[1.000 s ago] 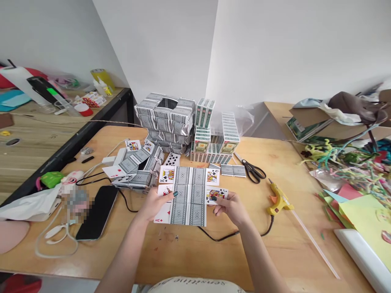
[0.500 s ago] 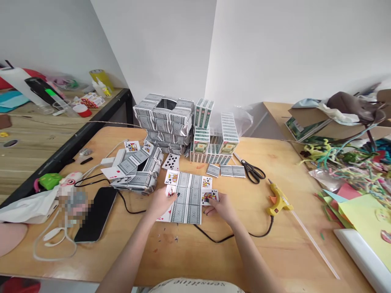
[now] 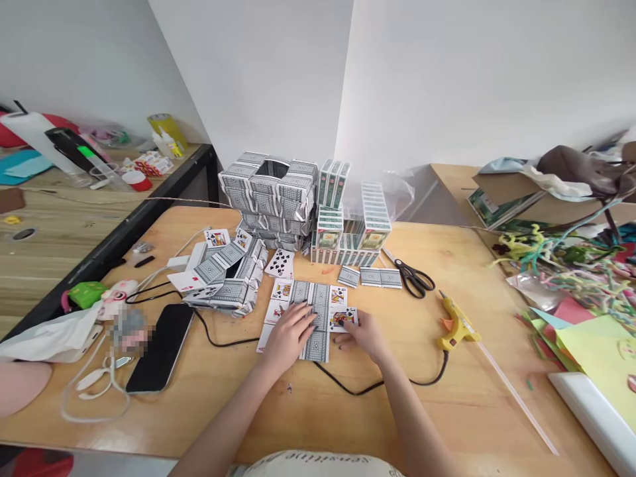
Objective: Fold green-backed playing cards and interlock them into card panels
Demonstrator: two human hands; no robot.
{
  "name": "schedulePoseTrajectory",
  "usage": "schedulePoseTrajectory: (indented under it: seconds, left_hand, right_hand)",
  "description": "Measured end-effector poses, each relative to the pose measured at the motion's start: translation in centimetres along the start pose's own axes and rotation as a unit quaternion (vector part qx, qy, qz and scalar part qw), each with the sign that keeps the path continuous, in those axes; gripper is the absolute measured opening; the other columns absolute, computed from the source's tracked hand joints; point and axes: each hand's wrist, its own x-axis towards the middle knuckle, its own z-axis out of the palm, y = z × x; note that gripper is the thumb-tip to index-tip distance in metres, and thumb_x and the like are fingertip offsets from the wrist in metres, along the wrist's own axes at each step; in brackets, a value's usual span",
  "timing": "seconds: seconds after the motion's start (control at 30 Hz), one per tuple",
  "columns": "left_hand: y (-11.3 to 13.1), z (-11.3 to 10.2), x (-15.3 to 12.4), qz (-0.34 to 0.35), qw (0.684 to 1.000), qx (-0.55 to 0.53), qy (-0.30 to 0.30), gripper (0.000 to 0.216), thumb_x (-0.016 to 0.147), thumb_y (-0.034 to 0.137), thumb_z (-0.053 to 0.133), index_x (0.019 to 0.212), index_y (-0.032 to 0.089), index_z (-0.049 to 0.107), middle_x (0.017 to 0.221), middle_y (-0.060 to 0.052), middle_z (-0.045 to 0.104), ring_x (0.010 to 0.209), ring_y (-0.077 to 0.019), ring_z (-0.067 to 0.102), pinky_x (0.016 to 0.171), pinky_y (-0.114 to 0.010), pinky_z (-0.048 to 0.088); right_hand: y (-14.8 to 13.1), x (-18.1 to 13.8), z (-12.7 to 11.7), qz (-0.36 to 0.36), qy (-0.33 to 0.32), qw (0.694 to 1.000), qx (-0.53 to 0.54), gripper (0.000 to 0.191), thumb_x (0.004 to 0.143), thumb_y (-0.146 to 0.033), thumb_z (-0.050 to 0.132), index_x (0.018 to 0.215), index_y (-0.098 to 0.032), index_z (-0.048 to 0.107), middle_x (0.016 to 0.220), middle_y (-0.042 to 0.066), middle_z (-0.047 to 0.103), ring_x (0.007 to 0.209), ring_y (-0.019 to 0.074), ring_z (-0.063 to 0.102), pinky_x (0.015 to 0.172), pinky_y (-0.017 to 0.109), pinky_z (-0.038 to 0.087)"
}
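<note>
A flat panel of joined playing cards (image 3: 318, 306), green backs in the middle and face cards at its sides, lies on the wooden table (image 3: 447, 397). My left hand (image 3: 291, 330) rests flat on it with fingers stretched out. My right hand (image 3: 362, 331) presses on the jack card at the panel's right edge, fingers bent. Behind the panel stands a box built of cards (image 3: 271, 192), and a smaller card-built piece (image 3: 223, 281) lies to the left.
Boxed card decks (image 3: 348, 228) are stacked at the back. Scissors (image 3: 412, 275) and a yellow glue gun (image 3: 454, 324) with its black cord lie to the right. A phone (image 3: 159, 348) and cables lie left. Coloured paper and pipe cleaners (image 3: 571, 265) crowd the right side.
The card panel, held up in both hands before, has been lowered flat onto the table. My left hand moved from its left edge onto its middle.
</note>
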Motion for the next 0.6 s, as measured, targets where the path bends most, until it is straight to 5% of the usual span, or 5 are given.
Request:
schedulePoseTrajectory:
  seconds: [0.3, 0.6]
  left_hand:
    - [-1.2, 0.8, 0.0, -0.007, 0.998, -0.058, -0.027, 0.030, 0.087, 0.027, 0.046, 0.114, 0.022, 0.057, 0.124, -0.005, 0.055, 0.123, -0.0206, 0.042, 0.102, -0.046, 0.036]
    - [-1.3, 1.2, 0.1, -0.006, 0.998, -0.053, -0.025, 0.028, 0.086, 0.027, 0.048, 0.111, 0.021, 0.060, 0.120, -0.005, 0.058, 0.121, -0.0212, 0.044, 0.102, -0.046, 0.036]
  right_hand:
    - [0.6, 0.2, -0.1, 0.030, -0.012, 0.990, 0.141, 0.010, 0.070, -0.012, 0.058, 0.079, -0.017, 0.058, 0.066, 0.003, 0.070, 0.053, 0.0147, 0.066, 0.055, 0.026, 0.056]
    - [0.2, -0.1, 1.3, 0.028, 0.016, 0.994, 0.109, 0.006, 0.072, -0.012, 0.056, 0.076, -0.017, 0.058, 0.061, 0.002, 0.069, 0.052, 0.0153, 0.065, 0.051, 0.025, 0.055]
